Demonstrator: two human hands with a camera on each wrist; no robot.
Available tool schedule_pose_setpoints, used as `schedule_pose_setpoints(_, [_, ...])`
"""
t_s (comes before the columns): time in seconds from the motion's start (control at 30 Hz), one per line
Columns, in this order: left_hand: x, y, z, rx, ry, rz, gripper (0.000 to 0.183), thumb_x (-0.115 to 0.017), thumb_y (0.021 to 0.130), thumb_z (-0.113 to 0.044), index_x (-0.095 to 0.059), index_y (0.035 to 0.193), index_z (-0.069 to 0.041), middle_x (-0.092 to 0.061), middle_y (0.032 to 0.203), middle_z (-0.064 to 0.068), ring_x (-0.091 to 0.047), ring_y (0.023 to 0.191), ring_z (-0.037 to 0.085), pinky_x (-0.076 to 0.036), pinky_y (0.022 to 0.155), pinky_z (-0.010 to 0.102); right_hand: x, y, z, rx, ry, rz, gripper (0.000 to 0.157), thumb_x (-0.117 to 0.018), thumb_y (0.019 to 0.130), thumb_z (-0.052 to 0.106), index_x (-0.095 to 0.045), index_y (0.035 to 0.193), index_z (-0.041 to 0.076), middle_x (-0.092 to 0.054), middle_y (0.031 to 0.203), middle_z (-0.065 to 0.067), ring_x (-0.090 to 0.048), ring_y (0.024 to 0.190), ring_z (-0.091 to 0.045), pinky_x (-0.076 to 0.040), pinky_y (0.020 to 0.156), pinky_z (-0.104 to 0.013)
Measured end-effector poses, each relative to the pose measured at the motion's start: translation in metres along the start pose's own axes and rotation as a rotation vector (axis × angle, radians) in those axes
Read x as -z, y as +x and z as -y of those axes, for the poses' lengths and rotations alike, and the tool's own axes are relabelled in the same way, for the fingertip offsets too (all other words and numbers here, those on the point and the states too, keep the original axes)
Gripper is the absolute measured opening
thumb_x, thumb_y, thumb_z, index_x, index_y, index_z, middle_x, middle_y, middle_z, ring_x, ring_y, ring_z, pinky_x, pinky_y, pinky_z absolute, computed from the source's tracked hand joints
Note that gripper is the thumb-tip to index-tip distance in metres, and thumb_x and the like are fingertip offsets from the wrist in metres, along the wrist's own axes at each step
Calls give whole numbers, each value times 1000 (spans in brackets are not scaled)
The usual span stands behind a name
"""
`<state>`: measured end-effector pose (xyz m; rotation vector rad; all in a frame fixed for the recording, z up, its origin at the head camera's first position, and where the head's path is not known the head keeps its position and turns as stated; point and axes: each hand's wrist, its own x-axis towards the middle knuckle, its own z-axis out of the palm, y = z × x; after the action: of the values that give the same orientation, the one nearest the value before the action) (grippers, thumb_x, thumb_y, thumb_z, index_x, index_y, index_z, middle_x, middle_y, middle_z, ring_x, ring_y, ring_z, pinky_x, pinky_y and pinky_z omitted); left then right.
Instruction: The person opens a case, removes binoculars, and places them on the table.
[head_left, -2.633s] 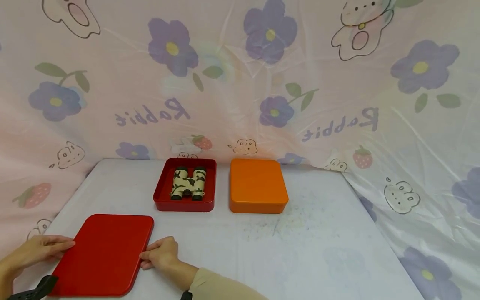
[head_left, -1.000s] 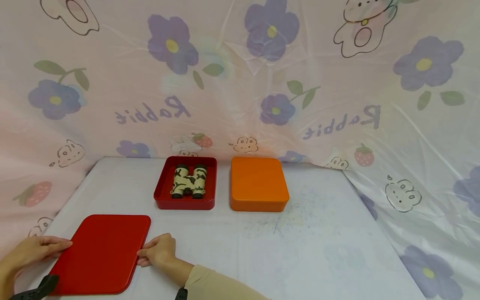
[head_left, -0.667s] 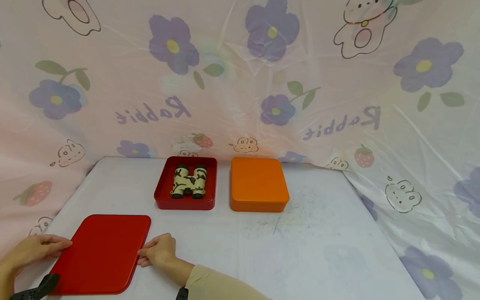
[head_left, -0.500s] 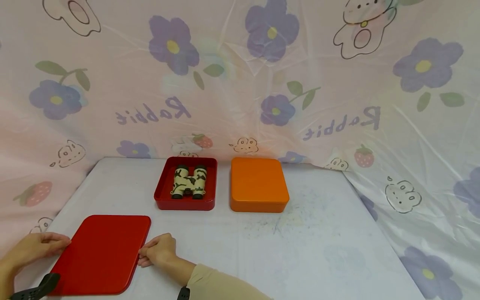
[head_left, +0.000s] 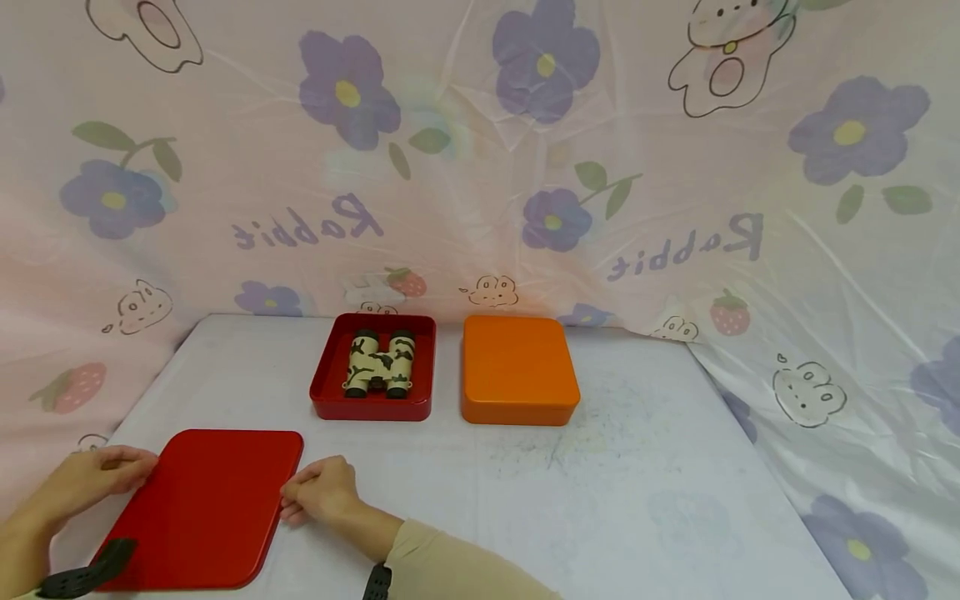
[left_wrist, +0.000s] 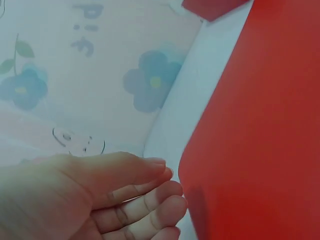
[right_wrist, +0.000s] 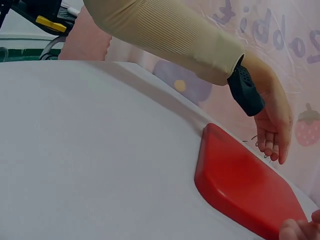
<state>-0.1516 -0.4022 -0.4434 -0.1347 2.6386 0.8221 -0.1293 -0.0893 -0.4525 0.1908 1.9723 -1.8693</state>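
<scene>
A flat red square lid lies on the white table at the near left. My left hand is just off its left edge; in the left wrist view the fingers are loosely bent, with nothing between them. Beside the lid's right edge is my right hand, its fingers loosely bent close to the rim. The right wrist view catches only some of its fingertips at the corner, so contact is unclear. Further back, camouflage-patterned binoculars lie in a dark red square box.
An orange square box stands right of the red box, with a gap between. White cloth covers the table, smudged with grey marks near the orange box. A curtain with flowers and rabbits hangs behind and along the sides.
Earlier both hands gripped the lid's edges, and it shifted slightly left. Since half a second ago the left hand has risen off its edge and the right hand has lifted slightly. The lid stays put.
</scene>
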Motion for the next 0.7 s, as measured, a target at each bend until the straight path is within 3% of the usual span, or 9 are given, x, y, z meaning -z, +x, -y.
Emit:
schedule_pose_setpoints(0.07, [0, -1, -9, -15, -5, -11, 62, -48, 100, -40, -51, 125, 17, -71, 108, 24, -66, 76, 0, -56, 82, 49, 4, -1, 1, 31, -26, 16, 9, -71, 81, -1, -70, 72, -3, -72, 65, -19, -72, 66, -38, -58, 53, -30])
schedule_pose_setpoints(0.17, [0, -2, -23, -45, -29, -31, 62, -47, 100, -39, -49, 125, 18, -71, 108, 24, -62, 73, -7, -58, 78, 34, 9, -1, 4, 62, -48, 29, 8, -70, 81, -2, -71, 74, -5, -72, 66, -20, -72, 65, -38, -59, 54, -30])
schedule_pose_setpoints(0.3, [-1, -2, -39, -93, -34, -48, 59, -46, 101, -36, -49, 125, 17, -69, 109, 26, -64, 77, -2, -55, 69, 19, 14, 0, 8, 82, -70, 33, 7, -69, 82, -2, -72, 76, -5, -72, 66, -18, -72, 64, -36, -59, 54, -29])
schedule_pose_setpoints(0.43, [-3, -2, -48, -154, -31, -78, 53, -47, 101, -31, -51, 125, 16, -70, 108, 26, -64, 76, -3, -55, 69, 17, 18, 1, 9, 92, -82, 43, 6, -69, 82, -2, -72, 78, -5, -73, 69, -18, -73, 65, -35, -59, 55, -30])
schedule_pose_setpoints(0.5, [-5, -3, -51, -186, -41, -102, 49, -47, 101, -28, -52, 124, 15, -70, 106, 26, -61, 73, -8, -50, 66, 11, 20, 1, 10, 93, -87, 47, 6, -69, 83, -2, -72, 79, -5, -73, 70, -19, -73, 65, -35, -59, 55, -30])
schedule_pose_setpoints(0.7, [-8, -4, -62, -231, -79, -124, 47, -47, 102, -25, -52, 124, 15, -70, 105, 25, -62, 75, -8, -51, 67, 11, 26, -1, 15, 113, -99, 60, 6, -69, 83, -1, -72, 80, -5, -73, 71, -20, -73, 66, -34, -59, 54, -30])
